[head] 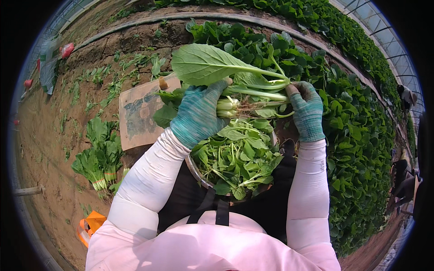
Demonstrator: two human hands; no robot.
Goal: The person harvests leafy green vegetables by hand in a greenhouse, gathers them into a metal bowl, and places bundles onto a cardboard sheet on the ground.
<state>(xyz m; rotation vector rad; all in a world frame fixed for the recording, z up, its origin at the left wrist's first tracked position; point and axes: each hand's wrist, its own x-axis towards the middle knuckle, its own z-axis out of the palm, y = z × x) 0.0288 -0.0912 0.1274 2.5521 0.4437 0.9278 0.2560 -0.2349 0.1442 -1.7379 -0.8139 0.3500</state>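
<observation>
My left hand (200,113), in a striped teal knit glove, grips a bunch of leafy greens by the white stems (228,106), with roots pointing right. My right hand (307,110), gloved alike with bare fingertips, pinches the stem base of a leafy green plant (206,64). Its broad leaf reaches left above my left hand. Below both hands, between my legs, a round container (196,171) holds a heap of loose green leaves (240,155). Beside my left hand lies a worn flat board (140,115) with a small tan object (163,83) on it.
Bundles of greens (98,152) tied with orange bands lie on the soil at left, near an orange strap (90,225). Growing greens (359,159) fill the right side. A pale pipe (210,15) crosses the back. People (405,183) are at the far right edge.
</observation>
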